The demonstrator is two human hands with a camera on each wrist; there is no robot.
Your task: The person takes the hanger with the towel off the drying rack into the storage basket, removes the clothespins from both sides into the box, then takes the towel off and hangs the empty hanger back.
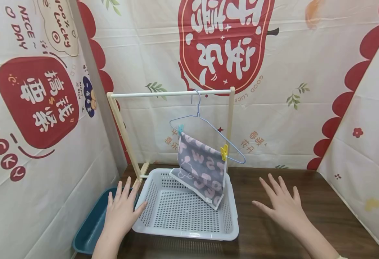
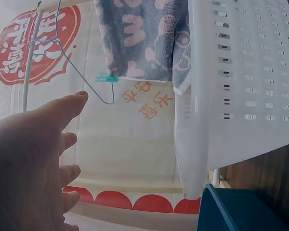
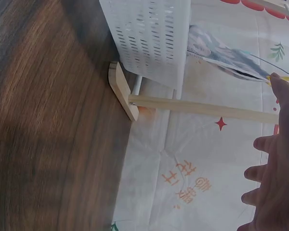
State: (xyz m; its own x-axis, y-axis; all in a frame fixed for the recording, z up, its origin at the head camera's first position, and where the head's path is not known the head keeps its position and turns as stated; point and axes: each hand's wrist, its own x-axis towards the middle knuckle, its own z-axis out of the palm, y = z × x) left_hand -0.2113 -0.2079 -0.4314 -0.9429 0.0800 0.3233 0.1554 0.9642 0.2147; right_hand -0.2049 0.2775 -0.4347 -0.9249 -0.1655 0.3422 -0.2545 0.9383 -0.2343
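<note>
A grey towel with pink letters (image 1: 202, 165) hangs from a blue wire hanger (image 1: 220, 133), held by a teal clip (image 1: 180, 129) and a yellow clip (image 1: 224, 152). The hanger hooks over the white bar (image 1: 153, 94) of a wooden rack, tilted down to the right. The towel's lower edge dips into a white basket (image 1: 189, 234). My left hand (image 1: 120, 210), fingers spread and holding nothing, is over the basket's left side. To the right of the basket, my right hand (image 1: 284, 207) is spread above the table, also empty.
A teal basin (image 1: 90, 225) sits at the left, partly behind my left forearm. The rack's wooden foot (image 3: 123, 91) stands on the dark wooden table (image 1: 335, 216) beside the basket. Printed cloth walls (image 1: 273, 118) enclose the back and both sides.
</note>
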